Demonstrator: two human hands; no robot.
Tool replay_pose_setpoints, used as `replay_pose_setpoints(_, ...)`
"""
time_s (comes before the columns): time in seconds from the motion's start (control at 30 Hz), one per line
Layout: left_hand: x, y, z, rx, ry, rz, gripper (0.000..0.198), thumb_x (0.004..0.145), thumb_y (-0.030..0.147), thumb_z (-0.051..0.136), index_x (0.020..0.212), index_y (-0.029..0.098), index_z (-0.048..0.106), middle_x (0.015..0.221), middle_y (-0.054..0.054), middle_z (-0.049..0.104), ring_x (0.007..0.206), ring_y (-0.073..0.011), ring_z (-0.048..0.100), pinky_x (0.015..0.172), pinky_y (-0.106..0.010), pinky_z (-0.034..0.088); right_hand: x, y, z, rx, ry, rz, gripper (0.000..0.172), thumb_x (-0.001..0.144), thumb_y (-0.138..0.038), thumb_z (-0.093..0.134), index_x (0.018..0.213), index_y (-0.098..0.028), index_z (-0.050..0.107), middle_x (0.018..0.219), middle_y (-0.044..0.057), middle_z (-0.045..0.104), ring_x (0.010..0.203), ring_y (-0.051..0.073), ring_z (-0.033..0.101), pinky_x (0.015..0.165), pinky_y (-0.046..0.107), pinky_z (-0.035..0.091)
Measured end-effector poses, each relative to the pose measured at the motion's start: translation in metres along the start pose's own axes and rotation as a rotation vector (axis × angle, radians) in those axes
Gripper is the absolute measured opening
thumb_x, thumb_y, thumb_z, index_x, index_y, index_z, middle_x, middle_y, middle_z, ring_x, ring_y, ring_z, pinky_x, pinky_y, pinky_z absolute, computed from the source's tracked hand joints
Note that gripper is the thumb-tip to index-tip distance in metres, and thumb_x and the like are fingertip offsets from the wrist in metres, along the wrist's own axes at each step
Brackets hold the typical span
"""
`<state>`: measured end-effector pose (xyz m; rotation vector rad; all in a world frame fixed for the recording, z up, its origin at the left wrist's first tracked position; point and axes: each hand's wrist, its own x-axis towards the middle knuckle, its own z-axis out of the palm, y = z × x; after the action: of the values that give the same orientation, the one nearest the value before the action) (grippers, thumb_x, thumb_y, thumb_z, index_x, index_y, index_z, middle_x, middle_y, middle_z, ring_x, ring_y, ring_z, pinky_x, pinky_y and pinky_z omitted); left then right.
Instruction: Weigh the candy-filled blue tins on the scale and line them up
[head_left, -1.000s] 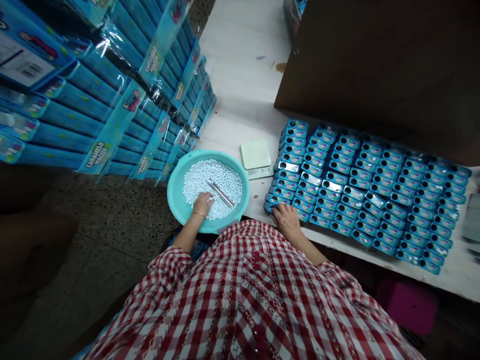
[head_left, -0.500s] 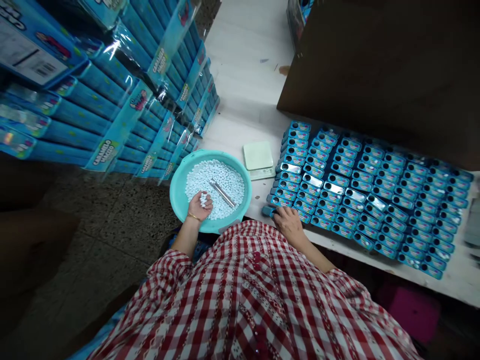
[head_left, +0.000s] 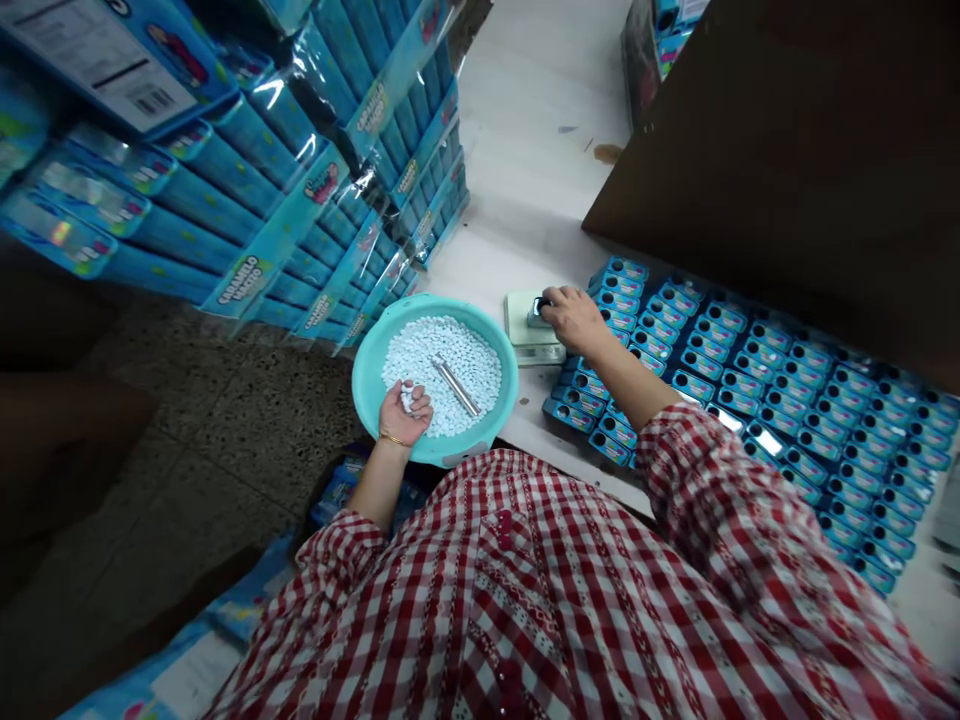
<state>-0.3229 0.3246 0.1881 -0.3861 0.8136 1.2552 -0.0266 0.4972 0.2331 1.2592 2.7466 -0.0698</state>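
My left hand [head_left: 405, 412] is palm up with curled fingers around several small white candies [head_left: 407, 400], over the near left side of a turquoise basin [head_left: 361, 385]. More white candies [head_left: 405, 345] fill the basin, and a shiny metal tube [head_left: 456, 385] lies on top of them. My right hand [head_left: 574, 318] grips a small blue box [head_left: 537, 312] with a dark round opening at its end. That box is on or just above the pale green plate of a small scale [head_left: 517, 318]; whether it touches I cannot tell.
Rows of similar blue boxes [head_left: 750, 370] stand packed together on the white table [head_left: 532, 170], at the right. Tall stacks of wrapped blue display boxes [head_left: 255, 240] rise on the left. A large brown carton [head_left: 787, 150] overhangs the table's back right.
My right hand has moved from the near left corner of the box rows up to the scale, carrying a small blue box. My left hand stays over the basin with its candies.
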Motion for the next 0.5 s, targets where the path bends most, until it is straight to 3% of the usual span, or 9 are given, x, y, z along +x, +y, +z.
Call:
replay_pose_setpoints(0.13, -0.004, -0.004, -0.001, -0.023, 0.019, -0.056, 0.034, 0.092, 0.029, 0.031, 0.070, 0.016, 0.052, 0.058, 0.001, 0.045, 0.041, -0.0043, 0.037, 0.035, -0.012, 0.028, 0.020, 0.006, 0.018, 0.004, -0.047, -0.056, 0.027, 0.089, -0.016, 0.038, 0.095, -0.014, 0.064, 0.111, 0.012, 0.053, 0.095, 0.023, 0.042, 0.072, 0.034, 0.031)
replay_pose_setpoints(0.27, -0.004, -0.011, 0.005, -0.009, 0.107, -0.099, 0.032, 0.090, 0.025, 0.033, 0.067, 0.015, 0.052, 0.064, -0.002, 0.054, 0.046, -0.0052, 0.046, 0.038, -0.012, 0.036, -0.003, -0.006, 0.010, 0.074, 0.090, -0.009, 0.025, 0.089, -0.026, 0.045, 0.104, -0.014, 0.062, 0.117, 0.014, 0.052, 0.104, 0.026, 0.041, 0.082, 0.038, 0.034)
replay_pose_setpoints(0.37, -0.003, -0.022, 0.018, 0.045, 0.222, -0.131, 0.029, 0.088, 0.020, 0.035, 0.066, 0.014, 0.053, 0.069, -0.005, 0.061, 0.058, -0.0103, 0.058, 0.048, -0.019, 0.048, -0.033, -0.056, -0.003, 0.223, 0.185, -0.033, 0.029, 0.091, -0.030, 0.042, 0.107, -0.014, 0.060, 0.112, 0.014, 0.055, 0.099, 0.023, 0.046, 0.080, 0.036, 0.038)
replay_pose_setpoints(0.5, -0.003, -0.042, 0.038, 0.104, 0.287, -0.194, 0.023, 0.085, 0.015, 0.038, 0.082, 0.012, 0.060, 0.073, -0.007, 0.065, 0.065, -0.0134, 0.064, 0.060, -0.024, 0.053, -0.051, -0.151, -0.008, 0.335, 0.092, -0.300, 0.029, 0.093, -0.023, 0.036, 0.112, -0.014, 0.055, 0.109, 0.012, 0.057, 0.092, 0.019, 0.050, 0.076, 0.033, 0.043)
